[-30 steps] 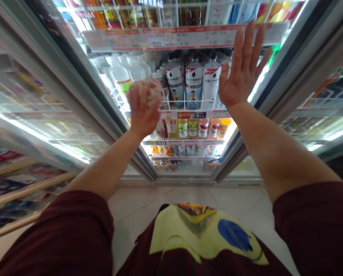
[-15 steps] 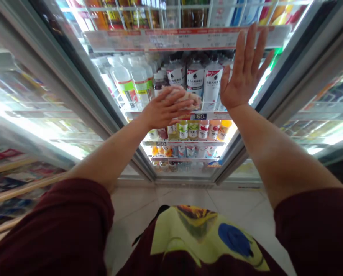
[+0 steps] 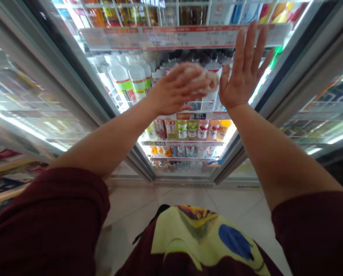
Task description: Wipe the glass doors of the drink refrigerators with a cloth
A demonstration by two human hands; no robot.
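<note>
My left hand [image 3: 174, 92] presses a crumpled pale cloth [image 3: 213, 81] against the glass door [image 3: 185, 174] of a drinks fridge. Its fingers lie over the cloth and are slightly blurred. To the right, my right hand [image 3: 242, 76] rests flat on the glass, fingers spread, holding nothing. Behind the pane stand clear bottles with green labels [image 3: 122, 82] and white-labelled bottles, partly hidden by my left hand.
A price rail [image 3: 185, 38] crosses the upper shelf. Lower down, small coloured bottles [image 3: 202, 129] stand in a row. Metal door frames [image 3: 102, 99] run along both sides. At the far left is a rack of packaged goods [image 3: 10, 168]. Pale floor tiles [image 3: 185, 195] lie below.
My left hand has slid up and to the right across the glass with the cloth, closer to my right hand. The right hand stays in nearly the same place.
</note>
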